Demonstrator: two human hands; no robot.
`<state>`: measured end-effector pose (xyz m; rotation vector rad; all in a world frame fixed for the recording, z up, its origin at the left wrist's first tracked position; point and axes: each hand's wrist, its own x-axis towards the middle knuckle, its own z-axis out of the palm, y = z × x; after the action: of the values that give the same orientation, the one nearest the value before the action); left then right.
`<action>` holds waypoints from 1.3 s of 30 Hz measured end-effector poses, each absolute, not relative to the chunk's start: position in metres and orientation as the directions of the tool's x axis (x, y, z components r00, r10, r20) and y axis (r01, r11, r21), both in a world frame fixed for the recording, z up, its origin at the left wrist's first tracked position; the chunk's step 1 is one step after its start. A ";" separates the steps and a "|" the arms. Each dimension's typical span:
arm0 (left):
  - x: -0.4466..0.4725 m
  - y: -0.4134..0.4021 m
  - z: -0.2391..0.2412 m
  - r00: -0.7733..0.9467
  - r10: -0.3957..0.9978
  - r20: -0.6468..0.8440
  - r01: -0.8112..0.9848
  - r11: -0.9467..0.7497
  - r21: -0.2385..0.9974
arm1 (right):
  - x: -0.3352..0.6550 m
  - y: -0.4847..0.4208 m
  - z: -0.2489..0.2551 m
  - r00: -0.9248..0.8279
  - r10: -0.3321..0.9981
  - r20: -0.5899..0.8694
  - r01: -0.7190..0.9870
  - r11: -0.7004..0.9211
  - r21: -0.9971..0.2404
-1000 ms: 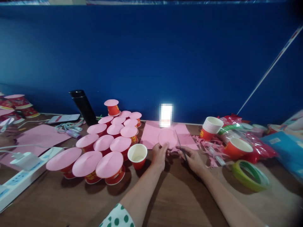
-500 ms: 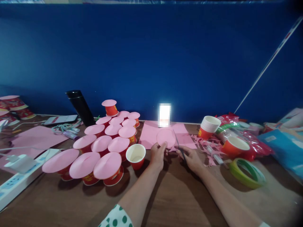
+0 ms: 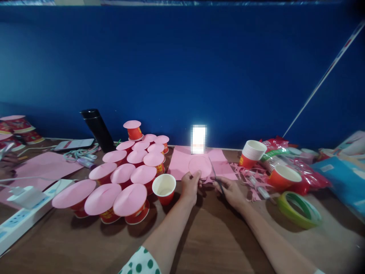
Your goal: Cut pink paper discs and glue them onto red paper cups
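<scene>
My left hand (image 3: 191, 186) pinches the near edge of a round pink paper disc (image 3: 200, 166), thumb on top. To its right, my right hand (image 3: 230, 191) is closed on a pair of scissors (image 3: 219, 183), whose thin blade points away from me beside the disc's right edge. Behind the disc lies a pink paper sheet (image 3: 176, 160) on the brown table. A single red paper cup (image 3: 164, 190), open at the top with a white inside, stands just left of my left hand. Pink paper scraps (image 3: 253, 186) lie right of my right hand.
Several red cups topped with pink discs (image 3: 129, 199) stand at the left. A black flask (image 3: 97, 130) and a power strip (image 3: 34, 209) lie further left. At right are stacked cups (image 3: 252, 152), green tape (image 3: 298, 209) and a blue packet (image 3: 339, 182). Another person's hand (image 3: 8, 163) shows at far left.
The other person's hand at the far left shows more than before. My hands, the disc and the scissors look almost the same; the view has shifted very slightly.
</scene>
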<state>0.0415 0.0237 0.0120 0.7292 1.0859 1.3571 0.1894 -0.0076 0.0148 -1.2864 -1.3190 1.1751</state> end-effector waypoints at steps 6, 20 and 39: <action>0.042 0.024 0.009 -0.100 0.984 -0.150 -0.368 0.103 0.924 | 0.189 -0.009 0.019 -0.025 0.999 -0.029 0.064 -0.027 -0.998; 0.044 0.024 0.005 -0.091 0.990 -0.107 -0.372 0.066 0.926 | 0.189 -0.008 0.020 -0.021 1.000 -0.024 0.050 -0.023 -0.998; 0.043 0.022 0.010 -0.080 0.991 -0.110 -0.377 0.072 0.923 | 0.191 -0.007 0.016 -0.022 1.000 0.013 0.126 0.016 -0.992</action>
<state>0.0428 0.0220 0.0097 0.8081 1.0338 1.3693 0.1911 -0.0071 0.0162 -1.2802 -1.3247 1.1519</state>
